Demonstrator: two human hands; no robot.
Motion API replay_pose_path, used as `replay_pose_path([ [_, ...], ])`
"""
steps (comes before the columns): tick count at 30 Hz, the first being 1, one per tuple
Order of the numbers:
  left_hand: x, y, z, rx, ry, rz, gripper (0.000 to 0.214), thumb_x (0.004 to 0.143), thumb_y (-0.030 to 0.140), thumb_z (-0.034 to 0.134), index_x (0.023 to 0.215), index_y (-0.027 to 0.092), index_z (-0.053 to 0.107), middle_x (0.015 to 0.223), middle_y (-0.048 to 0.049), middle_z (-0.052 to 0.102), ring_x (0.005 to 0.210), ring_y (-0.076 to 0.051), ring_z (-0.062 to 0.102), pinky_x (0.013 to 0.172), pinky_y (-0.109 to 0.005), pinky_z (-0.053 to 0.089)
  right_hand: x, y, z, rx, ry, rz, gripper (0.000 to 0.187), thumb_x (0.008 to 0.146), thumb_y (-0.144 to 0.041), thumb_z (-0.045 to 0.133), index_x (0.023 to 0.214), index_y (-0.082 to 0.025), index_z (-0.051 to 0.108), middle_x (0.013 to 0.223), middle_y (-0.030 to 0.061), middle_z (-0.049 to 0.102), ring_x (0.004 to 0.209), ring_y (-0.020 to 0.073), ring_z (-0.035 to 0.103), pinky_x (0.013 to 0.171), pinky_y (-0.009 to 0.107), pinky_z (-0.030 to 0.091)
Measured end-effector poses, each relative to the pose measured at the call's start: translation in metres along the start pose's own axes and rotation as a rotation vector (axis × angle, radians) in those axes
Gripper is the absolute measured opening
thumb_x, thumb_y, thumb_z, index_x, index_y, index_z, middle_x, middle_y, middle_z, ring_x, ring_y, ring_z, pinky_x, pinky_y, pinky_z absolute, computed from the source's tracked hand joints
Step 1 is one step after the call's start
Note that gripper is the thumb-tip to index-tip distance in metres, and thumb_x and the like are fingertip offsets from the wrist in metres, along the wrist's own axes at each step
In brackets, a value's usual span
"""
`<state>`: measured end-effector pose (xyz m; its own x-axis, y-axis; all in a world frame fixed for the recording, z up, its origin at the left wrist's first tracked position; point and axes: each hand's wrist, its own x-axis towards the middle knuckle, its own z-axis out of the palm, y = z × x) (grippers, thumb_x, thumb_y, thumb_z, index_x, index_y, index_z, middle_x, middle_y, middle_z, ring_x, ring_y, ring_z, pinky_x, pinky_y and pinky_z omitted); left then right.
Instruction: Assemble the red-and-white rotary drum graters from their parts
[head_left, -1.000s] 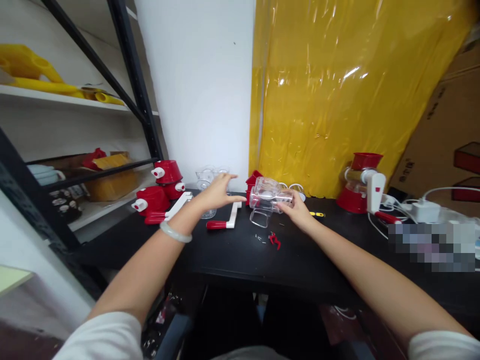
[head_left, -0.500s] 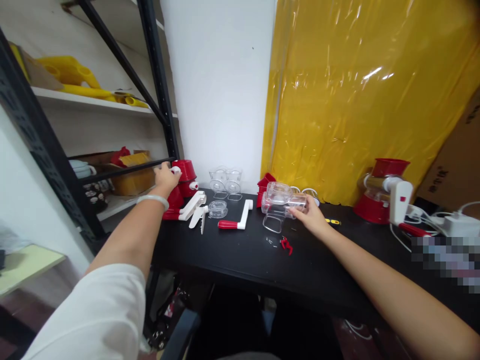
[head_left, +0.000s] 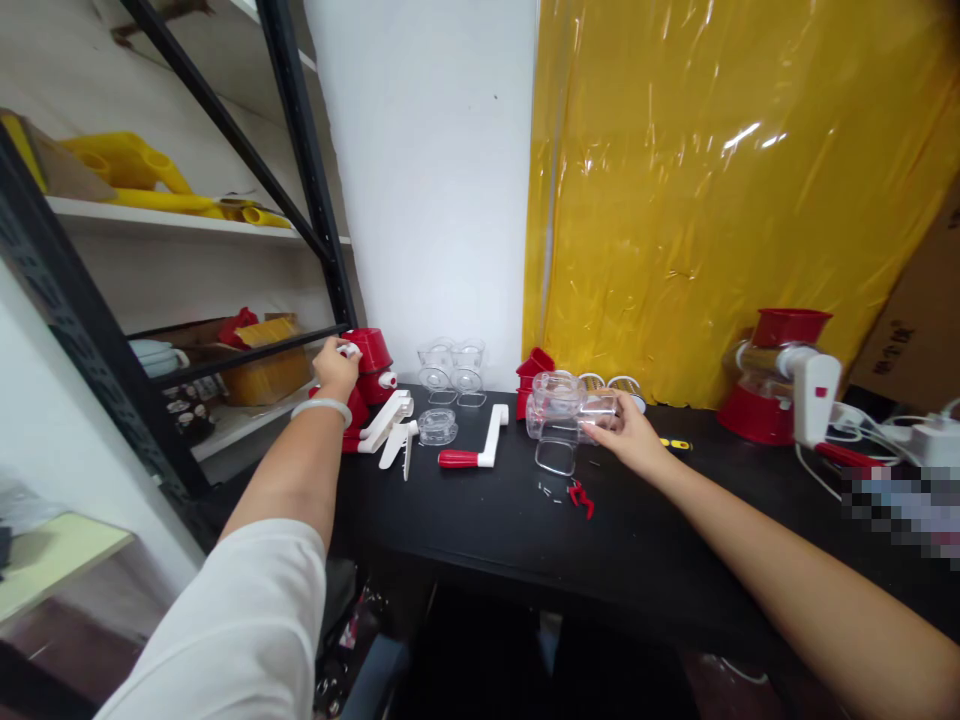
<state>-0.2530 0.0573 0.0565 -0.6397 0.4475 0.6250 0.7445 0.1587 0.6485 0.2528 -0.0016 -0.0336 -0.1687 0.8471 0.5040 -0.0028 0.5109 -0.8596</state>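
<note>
My left hand [head_left: 335,370] reaches to the far left of the table. Its fingers are closed on a small white knob [head_left: 349,350] beside the stacked red plastic bases [head_left: 373,350]. My right hand [head_left: 624,432] grips the tube end of a clear plastic grater housing [head_left: 555,395], whose rectangular foot faces me. Behind that housing is a red hopper [head_left: 534,370]. Small screws [head_left: 547,492] and red clips [head_left: 580,498] lie in front of it. Between my hands are a white crank with a red handle [head_left: 480,445] and a round clear part [head_left: 437,427].
More clear housings [head_left: 451,370] stand against the wall. White crank arms [head_left: 390,420] lie at the left. Grater drums [head_left: 622,385] sit behind my right hand, near a yellow tool [head_left: 676,444]. An assembled red rotary grater [head_left: 780,380] and cables occupy the right; a shelf rack [head_left: 307,150] borders the left.
The view has shifted slightly. The clear housing in my right hand has turned a little, its foot now facing me more squarely. My left hand stays at the red bases with the white knob.
</note>
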Motion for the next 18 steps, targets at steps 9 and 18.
replay_pose_path([
  [9,0.008,-0.002,0.009,-0.079,0.036,-0.071,0.027,0.069,0.025,0.073,0.093,0.015,0.066,0.079,-0.0007,0.063,0.070,-0.013,0.054,0.074,-0.026,0.045,-0.002,-0.002,0.001,-0.017,0.003,0.005,0.062,0.063,-0.044,0.080,0.111,-0.026,0.045,0.115,0.0102,0.059,0.090,0.0244,0.068,0.079,0.043,0.059],
  [18,0.005,0.006,-0.003,-0.113,0.090,-0.004,0.022,0.077,0.026,0.066,0.096,0.015,0.064,0.087,-0.0033,0.063,0.079,-0.014,0.056,0.082,-0.028,0.047,0.003,-0.004,-0.004,0.002,0.054,-0.017,0.061,0.062,-0.044,0.081,0.108,-0.025,0.048,0.114,0.0086,0.062,0.089,0.0227,0.068,0.081,0.041,0.058],
])
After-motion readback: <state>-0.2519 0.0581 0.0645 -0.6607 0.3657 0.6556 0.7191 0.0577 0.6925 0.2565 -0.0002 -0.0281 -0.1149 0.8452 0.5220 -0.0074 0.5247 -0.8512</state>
